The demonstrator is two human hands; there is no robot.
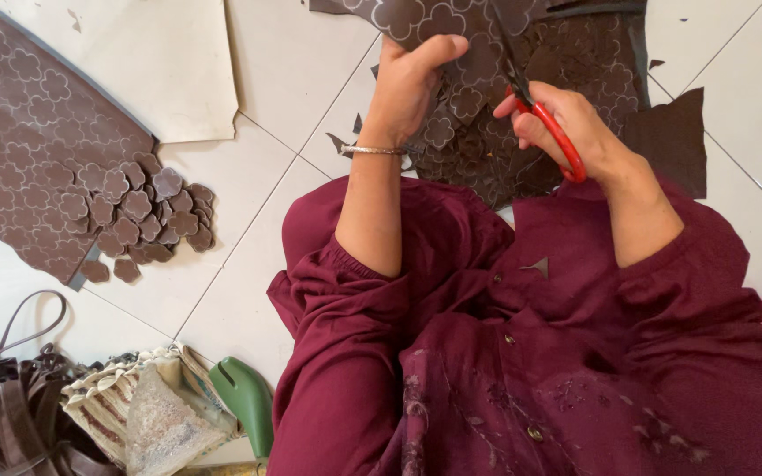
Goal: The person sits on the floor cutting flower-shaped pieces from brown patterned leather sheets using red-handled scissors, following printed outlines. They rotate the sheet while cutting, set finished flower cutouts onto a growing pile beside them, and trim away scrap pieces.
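My left hand [412,79] grips a brown leather sheet [478,53] marked with white flower-shaped outlines, thumb on top. My right hand [566,123] holds red-handled scissors [540,115], whose dark blades reach up into the sheet. More of the brown material, with shapes cut out of it, hangs below the hands over my maroon sleeves and lap. A thin metal bangle [372,151] sits on my left wrist.
A pile of cut flower-shaped pieces [147,216] lies on the white tiled floor [249,264] at the left, on another marked brown sheet [28,150] over a cream sheet [169,62]. Brown straps [11,405], a woven item [147,405] and a green object [244,397] sit at the lower left.
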